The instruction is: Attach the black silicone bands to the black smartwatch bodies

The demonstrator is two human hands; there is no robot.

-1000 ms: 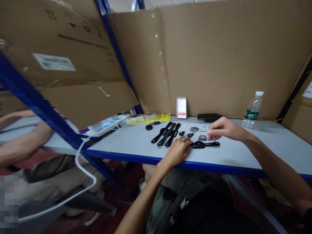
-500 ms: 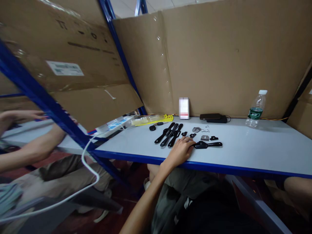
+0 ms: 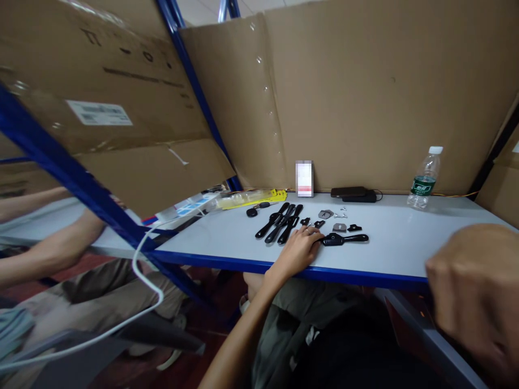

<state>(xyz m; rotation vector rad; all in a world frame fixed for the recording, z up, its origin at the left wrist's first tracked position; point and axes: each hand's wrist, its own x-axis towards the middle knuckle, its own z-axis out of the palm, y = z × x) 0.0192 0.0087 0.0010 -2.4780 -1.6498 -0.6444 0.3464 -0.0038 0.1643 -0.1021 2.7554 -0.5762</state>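
My left hand lies on the table near its front edge, fingers bent over the left handle of a black spokeshave. That tool's other handle points right. Just left of the hand, several more black spokeshaves lie side by side at a slant. Beyond my fingers are small black cap pieces, another black cap, grey metal blades and small silver screws. Large and blurred at the right edge, my right hand is curled closed in front of the table; its inside is hidden.
A water bottle stands at the back right. Behind the tools are a propped phone, a dark flat case, keys and yellow strips. Cardboard walls the back. Another person's arm is at the left.
My right hand has come into view at the right edge. My left hand stays on the spokeshave handle. The view has shifted slightly.
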